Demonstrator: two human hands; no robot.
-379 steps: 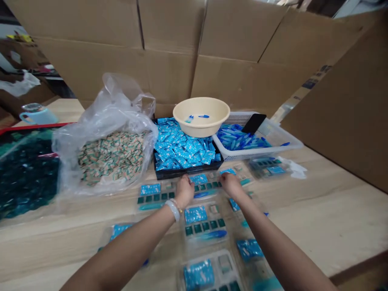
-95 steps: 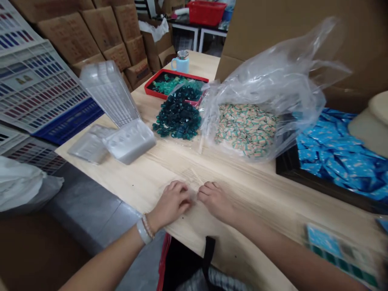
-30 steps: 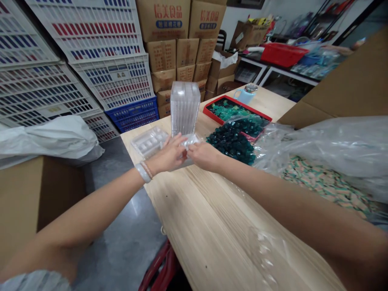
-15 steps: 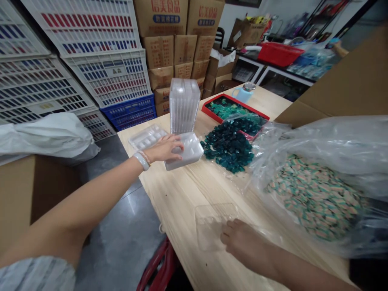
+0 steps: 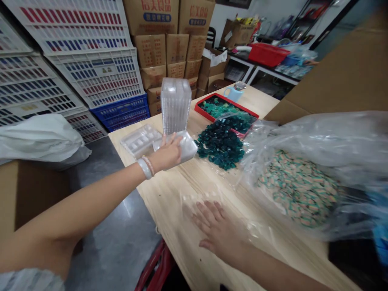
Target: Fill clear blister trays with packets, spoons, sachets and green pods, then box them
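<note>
My left hand reaches across the table with its fingers stretched over a low stack of clear plastic trays, touching the top. A taller stack of clear trays stands right behind it. Beside my left hand lies another clear tray with moulded compartments. Closer to me, my right hand lies palm down with fingers spread on a thin clear plastic tray, hard to see against the wood. The hand covers much of this tray.
On the wooden table are a heap of dark teal pieces, a red-rimmed tray of green pieces, a light blue mug and a plastic bag of striped pieces. A cardboard box stands at right; crates stand at left.
My right hand has spread out flat over the thin tray, where its fingers were curled at the edge. My left hand has shifted on the low stack. The view has turned slightly.
</note>
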